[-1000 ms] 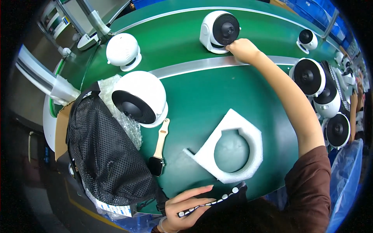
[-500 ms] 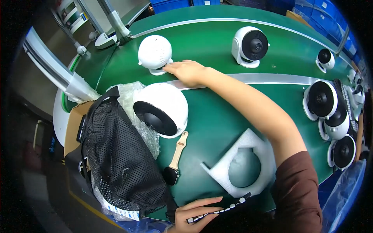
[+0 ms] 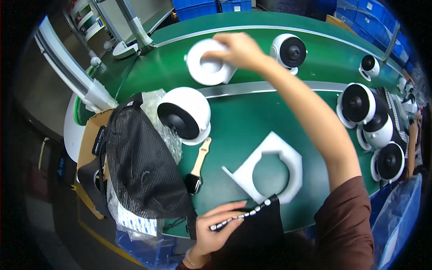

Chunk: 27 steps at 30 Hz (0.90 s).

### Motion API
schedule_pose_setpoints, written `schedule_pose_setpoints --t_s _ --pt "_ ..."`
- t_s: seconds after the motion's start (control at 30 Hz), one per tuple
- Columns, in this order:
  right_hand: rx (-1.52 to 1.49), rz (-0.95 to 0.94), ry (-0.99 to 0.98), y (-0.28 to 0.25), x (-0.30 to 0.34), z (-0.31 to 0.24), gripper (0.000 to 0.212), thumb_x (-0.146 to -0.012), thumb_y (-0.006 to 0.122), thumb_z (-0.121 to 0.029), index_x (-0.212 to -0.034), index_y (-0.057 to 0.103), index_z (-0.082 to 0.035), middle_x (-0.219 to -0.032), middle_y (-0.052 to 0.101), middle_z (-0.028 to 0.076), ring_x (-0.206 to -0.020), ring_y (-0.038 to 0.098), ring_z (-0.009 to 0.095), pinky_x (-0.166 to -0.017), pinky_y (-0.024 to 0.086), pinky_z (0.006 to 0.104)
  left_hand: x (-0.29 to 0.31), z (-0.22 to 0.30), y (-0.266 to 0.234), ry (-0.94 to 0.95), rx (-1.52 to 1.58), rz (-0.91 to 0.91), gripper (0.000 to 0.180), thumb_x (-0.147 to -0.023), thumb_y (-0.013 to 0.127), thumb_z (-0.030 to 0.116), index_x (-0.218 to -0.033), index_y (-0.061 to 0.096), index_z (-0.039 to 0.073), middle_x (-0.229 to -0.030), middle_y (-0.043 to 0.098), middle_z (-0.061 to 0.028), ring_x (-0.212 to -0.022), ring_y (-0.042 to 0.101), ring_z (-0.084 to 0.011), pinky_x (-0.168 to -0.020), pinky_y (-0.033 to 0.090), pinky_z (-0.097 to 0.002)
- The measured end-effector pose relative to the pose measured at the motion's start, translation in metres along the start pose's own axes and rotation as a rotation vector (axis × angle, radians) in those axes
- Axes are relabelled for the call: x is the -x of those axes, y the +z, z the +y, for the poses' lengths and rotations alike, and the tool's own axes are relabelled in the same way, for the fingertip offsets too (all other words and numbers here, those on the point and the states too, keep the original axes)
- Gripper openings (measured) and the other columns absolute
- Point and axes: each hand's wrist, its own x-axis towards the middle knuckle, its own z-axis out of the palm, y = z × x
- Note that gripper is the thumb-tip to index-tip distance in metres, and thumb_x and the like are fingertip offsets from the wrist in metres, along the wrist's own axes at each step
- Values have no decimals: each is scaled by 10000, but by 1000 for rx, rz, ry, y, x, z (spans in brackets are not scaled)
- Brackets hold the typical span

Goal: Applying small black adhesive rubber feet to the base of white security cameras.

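My right hand (image 3: 240, 50) grips a white round camera (image 3: 196, 60) above the green belt. The camera is tilted, with its round base facing me and my thumb inside the base's recess. Low in the view, my left hand (image 3: 212, 234) pinches the edge of a black sheet (image 3: 261, 225) that has a row of white dots along it. Just ahead of that hand lies a white foam insert (image 3: 294, 168) with a round cutout. A white camera with a black front (image 3: 198, 103) stands to the left, beside a watch with a beige strap (image 3: 201, 157).
A black mesh bag (image 3: 144, 166) rests in a cardboard box (image 3: 87, 139) at left, with bubble wrap beside it. Another camera (image 3: 290, 50) stands on the belt behind. Several more cameras (image 3: 357, 103) crowd the right side, where another person's arm (image 3: 411, 144) shows. Blue crates (image 3: 195, 9) stand behind.
My right hand has picked the white camera up off the belt and tipped its base toward me. My left hand and the dotted sheet have moved slightly up in view.
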Motion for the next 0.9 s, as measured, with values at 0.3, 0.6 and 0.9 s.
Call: schedule_pose_setpoints --t_s 0.3,0.6,0.9 --pt "-434 115 140 -131 141 -84 250 -791 551 -238 -764 564 11 -638 565 43 -562 536 90 -508 422 230 1 4 15 212 34 -54 134 -659 600 -71 -787 627 -40 -854 621 -148 -779 601 -201 -693 461 -259" --pt "-881 11 545 -98 237 -126 177 -810 551 -156 -709 484 -26 -645 481 -25 -602 433 18 -518 331 160 5 10 32 350 -183 -58 213 -595 661 -49 -787 664 43 -916 434 -97 -738 511 -166 -648 436 -241" --pt "-348 196 176 -107 256 -120 281 -714 629 -165 -967 566 -58 -831 558 73 -711 550 183 -579 431 253 18 16 31 221 -98 55 140 -645 625 -70 -779 632 -28 -810 504 -85 -648 523 -90 -590 390 -186"
